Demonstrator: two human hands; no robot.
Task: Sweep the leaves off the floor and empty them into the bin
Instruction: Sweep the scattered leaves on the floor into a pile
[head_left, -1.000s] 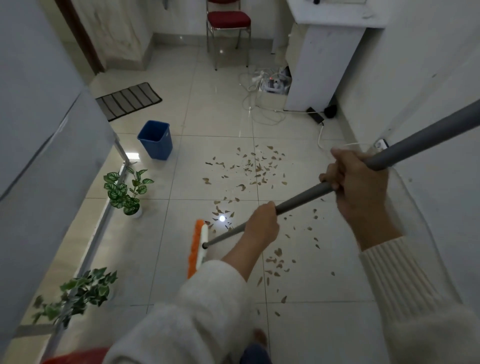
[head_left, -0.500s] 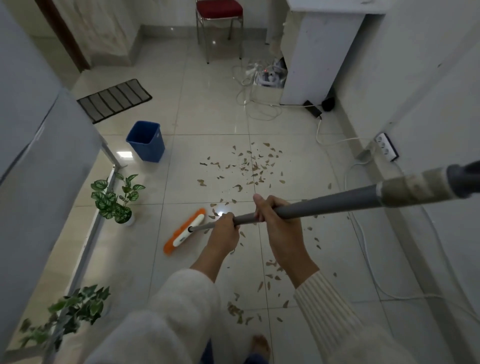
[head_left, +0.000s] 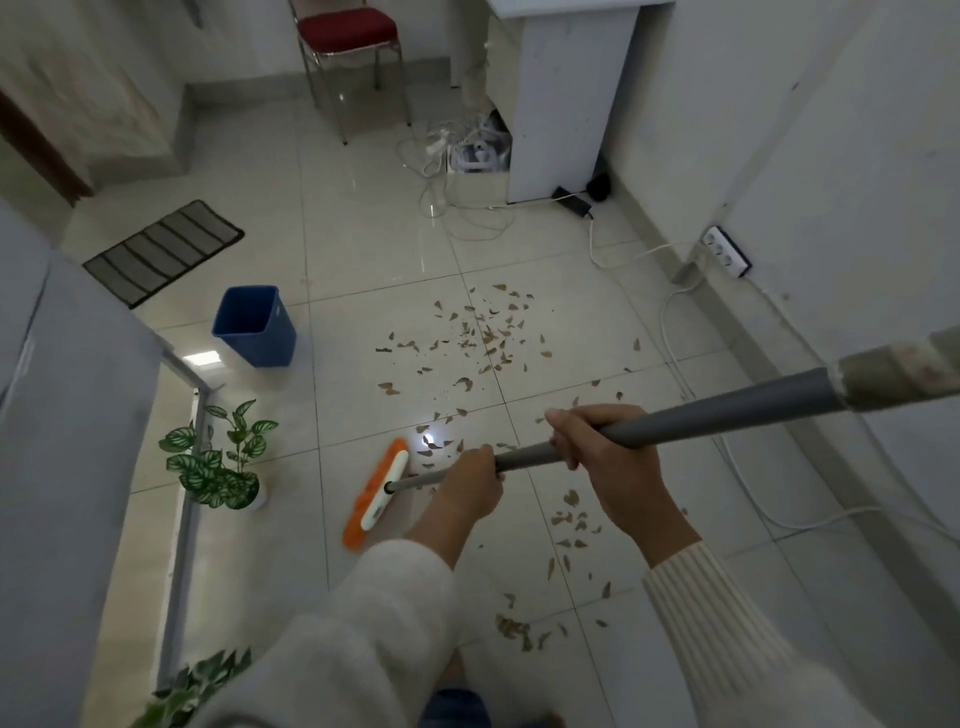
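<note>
A pale, glossy tiled floor (head_left: 363, 249) runs from under the grip to a skirting far ahead. A white wall (head_left: 857, 156) closes the side right of the grip, its foot slanting down past the right hand. A tall grey panel (head_left: 62, 415) closes the left side, with a metal leg at its edge.

Far ahead of the grip and a little right stands a white cabinet (head_left: 561, 104). Left of that is a red-seated chair (head_left: 345, 28), and a striped doormat (head_left: 163, 252) lies far ahead and left.

The blue bin (head_left: 257, 327) stands upright, ahead and left of the grip, well apart from the broom. Open tile stretches between the two.

The broom's grey handle (head_left: 727, 410) slants from the upper right down through both hands to the orange broom head (head_left: 376, 493), which rests on the tiles just left of the grip. The right hand (head_left: 618, 467) is wrapped round the handle, fingers curled over it. The left hand (head_left: 470, 486), just below on the shaft, is closed round it too.

A potted plant (head_left: 218, 462) sits left of the grip beside the metal leg.

The leaves (head_left: 483, 332) lie thickest ahead of the grip, with thinner scatter under and right of the hands. A small clump lies nearer than the grip.

A power strip (head_left: 727, 252) sits at the wall's foot, ahead and right. A white cable (head_left: 675, 312) trails along that edge.
</note>
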